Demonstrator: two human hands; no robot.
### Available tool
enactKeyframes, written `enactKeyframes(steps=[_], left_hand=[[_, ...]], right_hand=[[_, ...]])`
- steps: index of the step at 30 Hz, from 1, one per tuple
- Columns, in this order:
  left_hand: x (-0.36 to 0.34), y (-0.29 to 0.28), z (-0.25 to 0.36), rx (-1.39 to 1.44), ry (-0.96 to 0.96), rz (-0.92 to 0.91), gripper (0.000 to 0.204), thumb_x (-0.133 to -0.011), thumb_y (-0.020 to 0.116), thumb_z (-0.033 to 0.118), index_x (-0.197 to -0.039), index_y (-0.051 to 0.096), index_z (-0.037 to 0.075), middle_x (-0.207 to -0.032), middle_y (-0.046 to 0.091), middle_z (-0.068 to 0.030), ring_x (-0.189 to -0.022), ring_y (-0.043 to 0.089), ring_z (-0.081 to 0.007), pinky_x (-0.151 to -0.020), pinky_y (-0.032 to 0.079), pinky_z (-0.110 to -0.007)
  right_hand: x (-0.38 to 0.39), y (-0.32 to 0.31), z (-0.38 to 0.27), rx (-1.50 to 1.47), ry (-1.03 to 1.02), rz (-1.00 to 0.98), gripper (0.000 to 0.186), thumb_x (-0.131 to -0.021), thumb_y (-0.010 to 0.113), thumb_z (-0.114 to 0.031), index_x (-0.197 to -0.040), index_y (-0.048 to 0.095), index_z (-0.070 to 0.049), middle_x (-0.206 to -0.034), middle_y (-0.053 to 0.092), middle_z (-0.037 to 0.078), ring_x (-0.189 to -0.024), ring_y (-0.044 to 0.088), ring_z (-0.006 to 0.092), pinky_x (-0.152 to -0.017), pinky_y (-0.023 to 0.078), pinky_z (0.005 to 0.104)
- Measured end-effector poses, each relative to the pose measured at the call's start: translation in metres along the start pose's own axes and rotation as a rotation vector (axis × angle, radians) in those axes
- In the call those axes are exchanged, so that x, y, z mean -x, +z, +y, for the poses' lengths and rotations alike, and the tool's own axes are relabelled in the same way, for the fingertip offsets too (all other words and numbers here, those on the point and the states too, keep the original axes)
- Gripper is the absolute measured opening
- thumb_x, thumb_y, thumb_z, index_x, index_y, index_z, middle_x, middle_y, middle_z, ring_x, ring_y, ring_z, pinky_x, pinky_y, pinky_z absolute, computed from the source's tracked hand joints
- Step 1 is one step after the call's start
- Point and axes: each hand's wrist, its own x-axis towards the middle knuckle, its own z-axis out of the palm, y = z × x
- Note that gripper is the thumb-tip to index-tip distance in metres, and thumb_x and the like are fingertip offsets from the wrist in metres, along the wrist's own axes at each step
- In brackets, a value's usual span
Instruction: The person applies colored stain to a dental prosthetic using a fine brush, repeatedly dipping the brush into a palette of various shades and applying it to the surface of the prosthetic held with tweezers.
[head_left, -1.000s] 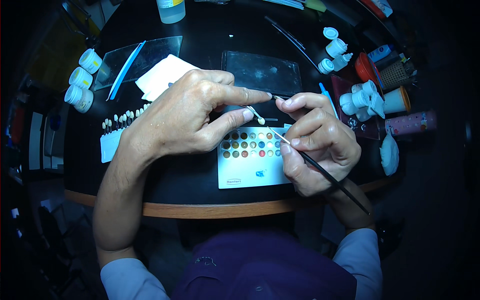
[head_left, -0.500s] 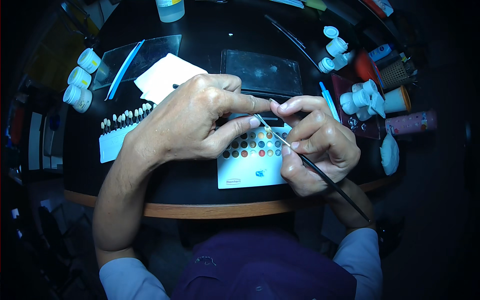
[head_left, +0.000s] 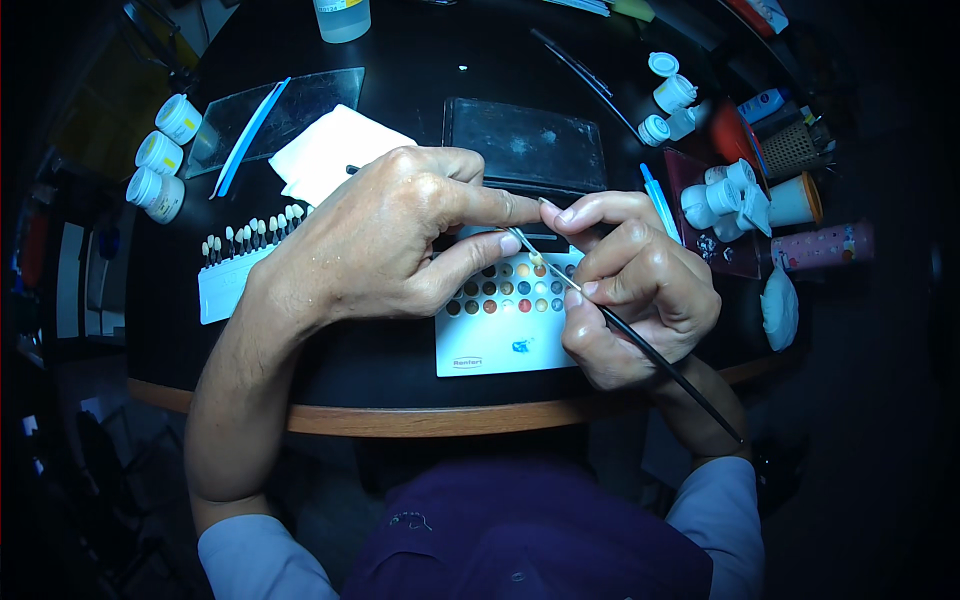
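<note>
My left hand (head_left: 380, 235) is closed, thumb and forefinger forward, on a slim metal-tipped holder (head_left: 518, 237). A small tooth-coloured piece (head_left: 537, 259), like a dental crown, sits at its tip. The rest of the holder is hidden behind the hand. Between the thumb and fingers of my right hand (head_left: 640, 290) is a thin black-handled brush (head_left: 665, 362), slanting down to the right; its tip meets the tooth piece. My two forefingers touch. Just below lies a white palette (head_left: 550, 350) with rows of coloured round wells and a blue smear.
A tooth shade guide (head_left: 225, 292) and white lidded jars (head_left: 158, 155) stand left. Behind my hands lie a folded white tissue (head_left: 330, 150) and a dark flat case (head_left: 525, 140). More jars (head_left: 712, 205), a blue pen (head_left: 657, 200) and a pink cylinder (head_left: 820, 245) are right.
Almost nothing differs. The whole view has shifted very slightly, and both hands keep the same hold, with the brush tip still at the tooth piece.
</note>
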Motion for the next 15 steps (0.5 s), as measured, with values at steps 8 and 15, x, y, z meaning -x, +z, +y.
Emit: enactKeyframes(steps=[8, 15], left_hand=[[0.0002, 0.0000, 0.0000, -0.007, 0.005, -0.001, 0.034, -0.092, 0.078, 0.012, -0.126, 0.082, 0.008, -0.069, 0.053, -0.0050, -0.061, 0.048, -0.0160, -0.057, 0.037, -0.035], [-0.0009, -0.0002, 0.0010, -0.007, 0.004, 0.002, 0.034, -0.092, 0.078, 0.012, -0.125, 0.082, 0.007, -0.069, 0.055, -0.0057, -0.062, 0.050, -0.0160, -0.057, 0.037, -0.035]], right_hand=[[-0.0008, 0.0004, 0.0000, 0.001, -0.014, -0.002, 0.018, -0.069, 0.074, 0.007, -0.076, 0.060, -0.002, -0.075, 0.066, 0.009, -0.102, 0.074, 0.0343, -0.086, 0.064, 0.0428], [-0.0014, 0.0020, -0.0009, 0.012, -0.011, 0.004, 0.018, -0.067, 0.073, 0.007, -0.074, 0.060, -0.003, -0.074, 0.066, 0.008, -0.099, 0.074, 0.0333, -0.085, 0.063, 0.0424]])
